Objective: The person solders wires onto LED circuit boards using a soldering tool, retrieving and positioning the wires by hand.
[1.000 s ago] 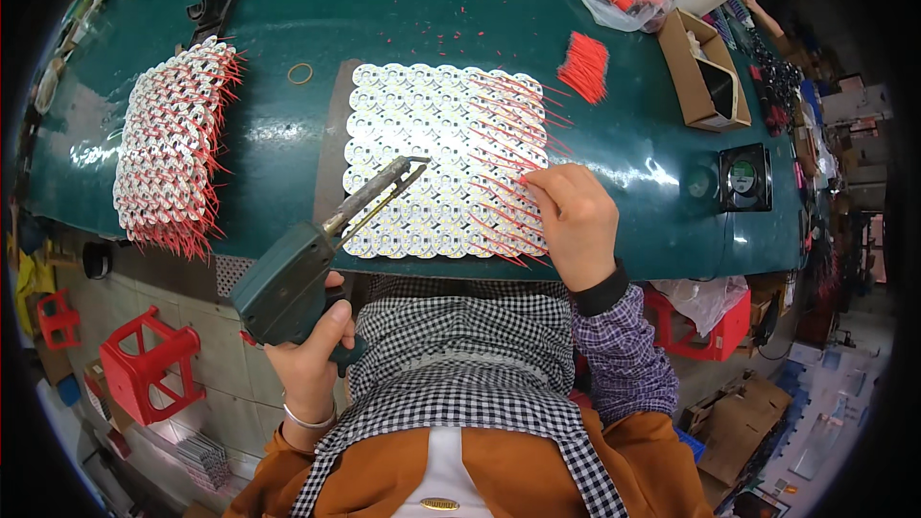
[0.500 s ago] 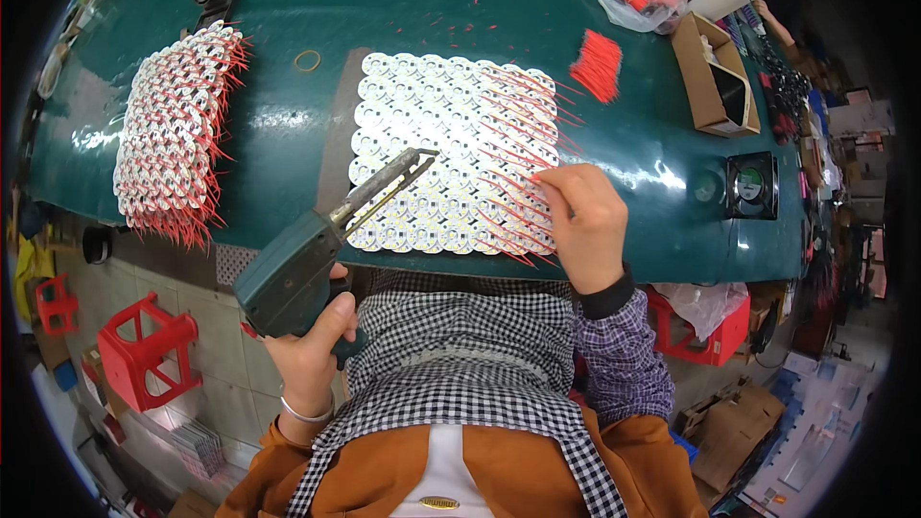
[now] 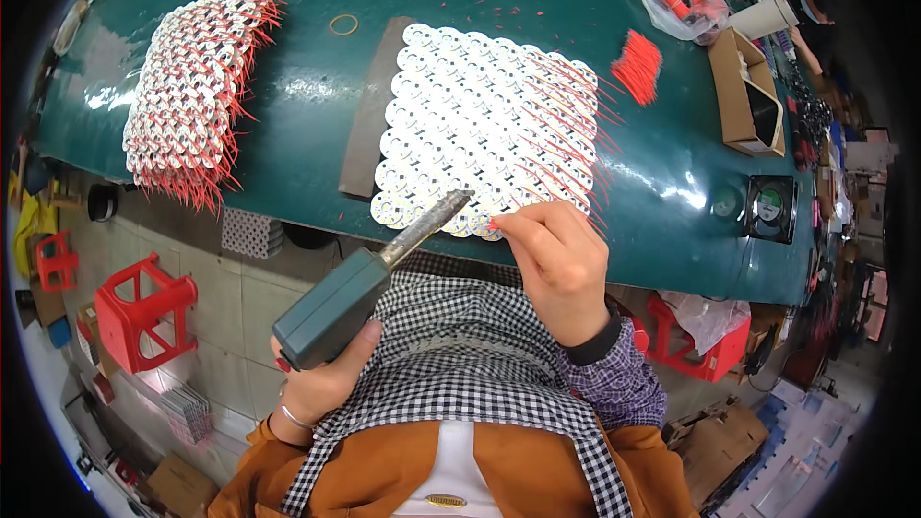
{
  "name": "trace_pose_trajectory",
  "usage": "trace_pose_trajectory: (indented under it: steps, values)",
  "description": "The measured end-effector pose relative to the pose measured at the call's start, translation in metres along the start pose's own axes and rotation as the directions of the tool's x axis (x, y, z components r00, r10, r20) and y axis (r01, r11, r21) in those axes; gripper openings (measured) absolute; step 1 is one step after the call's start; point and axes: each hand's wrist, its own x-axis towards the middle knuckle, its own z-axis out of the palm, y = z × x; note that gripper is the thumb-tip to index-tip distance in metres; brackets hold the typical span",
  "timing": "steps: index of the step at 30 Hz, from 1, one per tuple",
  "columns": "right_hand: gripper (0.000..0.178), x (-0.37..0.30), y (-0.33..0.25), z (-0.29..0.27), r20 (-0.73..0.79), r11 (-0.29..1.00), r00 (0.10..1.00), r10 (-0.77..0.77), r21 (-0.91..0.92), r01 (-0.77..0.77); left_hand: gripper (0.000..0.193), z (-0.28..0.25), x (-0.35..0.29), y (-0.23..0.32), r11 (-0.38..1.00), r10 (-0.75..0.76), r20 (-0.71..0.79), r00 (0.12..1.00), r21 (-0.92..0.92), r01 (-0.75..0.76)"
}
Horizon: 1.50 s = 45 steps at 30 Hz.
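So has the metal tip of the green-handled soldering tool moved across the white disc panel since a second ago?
Yes: the metal tip has shifted toward the white disc panel's near edge.

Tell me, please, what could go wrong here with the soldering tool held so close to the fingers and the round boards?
The metal tip of the soldering tool, held in the left hand, sits right beside the fingertips of the right hand, so a slip might burn them. The sheet of round white boards overhangs the green table's near edge, so pressure there could tip it. The tip might also scorch nearby red wires.
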Motion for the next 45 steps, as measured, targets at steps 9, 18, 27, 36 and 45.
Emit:
trace_pose_trajectory:
  steps: [9,18,27,36,45]
  values:
    - [0.021,-0.009,0.007,0.011,0.021,0.998,1.0,-0.009,-0.06,0.01,0.021,0.003,0.009,0.006,0.98,0.139,0.179,0.974,0.119,-0.161]
    - [0.022,-0.008,0.005,0.012,0.044,0.994,0.999,0.028,-0.107,-0.023,0.022,0.006,0.011,0.006,0.967,0.177,0.219,0.96,0.144,-0.212]
    - [0.024,-0.01,0.007,0.014,0.037,0.992,0.999,-0.011,-0.128,0.016,0.021,0.008,0.011,0.004,0.971,0.159,0.215,0.964,0.141,-0.192]
    - [0.024,-0.01,0.005,0.013,0.044,0.99,0.999,-0.009,-0.137,0.015,0.024,-0.001,0.0,-0.003,0.967,0.172,0.175,0.97,0.159,-0.2]
    - [0.024,-0.007,-0.001,0.008,0.003,0.987,0.999,-0.046,-0.154,0.046,0.025,-0.001,-0.001,-0.006,0.973,0.151,0.173,0.973,0.148,-0.177]
